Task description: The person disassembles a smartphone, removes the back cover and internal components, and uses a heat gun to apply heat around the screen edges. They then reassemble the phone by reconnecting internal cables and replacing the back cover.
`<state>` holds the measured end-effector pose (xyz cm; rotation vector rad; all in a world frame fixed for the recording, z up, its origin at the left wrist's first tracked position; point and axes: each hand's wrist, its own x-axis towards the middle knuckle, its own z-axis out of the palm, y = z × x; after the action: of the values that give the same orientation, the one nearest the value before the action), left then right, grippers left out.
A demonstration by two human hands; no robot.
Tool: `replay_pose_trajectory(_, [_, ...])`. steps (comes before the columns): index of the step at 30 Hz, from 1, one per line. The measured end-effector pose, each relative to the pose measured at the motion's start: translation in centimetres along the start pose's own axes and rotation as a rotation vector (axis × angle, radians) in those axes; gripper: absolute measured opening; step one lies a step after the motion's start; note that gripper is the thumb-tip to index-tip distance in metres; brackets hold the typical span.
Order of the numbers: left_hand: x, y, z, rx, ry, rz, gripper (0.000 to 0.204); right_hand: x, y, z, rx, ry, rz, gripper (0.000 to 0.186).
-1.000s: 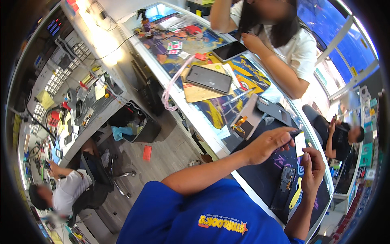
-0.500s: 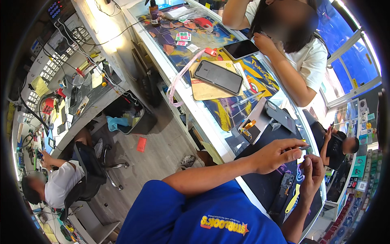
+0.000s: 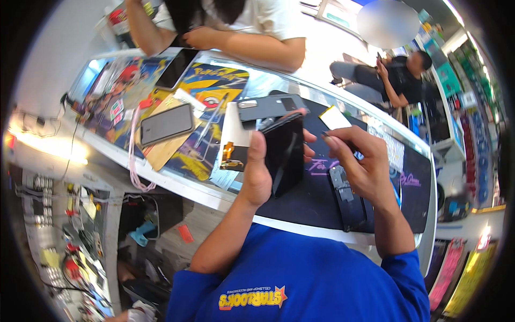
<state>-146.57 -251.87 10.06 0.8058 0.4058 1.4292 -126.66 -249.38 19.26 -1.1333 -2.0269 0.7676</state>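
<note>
1. So the black panel [image 3: 288, 158] is up in the left hand [image 3: 257, 180], above the dark mat [image 3: 316, 201], and the right hand [image 3: 367, 163] is just off to its right, not touching it.
2. Panel's a thin, flat rectangle, super glossy with pale reflections, tipped up at a steep angle.
3. Left grip: thumb along the near side, other fingers wrapped behind, tips poking out past the right edge.
4. Right hand's in a pinch, thumb and forefinger on a small dark bit [image 3: 324, 133], too tiny to tell what it is.
5. Both elbows are bent, forearms angled up over the counter edge.
6. Below the right hand there's a dark phone frame [image 3: 343, 190] on the mat, with bumpy parts in its upper end.
7. Behind the panel: a matte grey phone case [image 3: 265, 109].
</note>
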Motion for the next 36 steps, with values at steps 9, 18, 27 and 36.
replay_pose_trajectory(9, [0.1, -0.6, 1.0, -0.052, -0.042, -0.046, 0.111, 0.8, -0.2, -0.3, 0.063, -0.005, -0.093, 0.019])
replay_pose_trajectory(18, [0.2, -0.2, 2.6, -0.197, -0.016, -0.108, 0.116, 0.7, 0.5, -0.8, 0.196, -0.014, -0.049, 0.023])
replay_pose_trajectory(27, [0.7, 0.3, 3.6, -0.260, 0.000, -0.157, 0.116, 0.4, 0.3, -1.6, 0.437, -0.065, 0.154, 0.023])
replay_pose_trajectory(36, [1.0, 0.2, 3.8, -0.271, -0.038, -0.124, 0.124, 0.4, 0.4, -1.9, 0.160, 0.016, -0.038, 0.028])
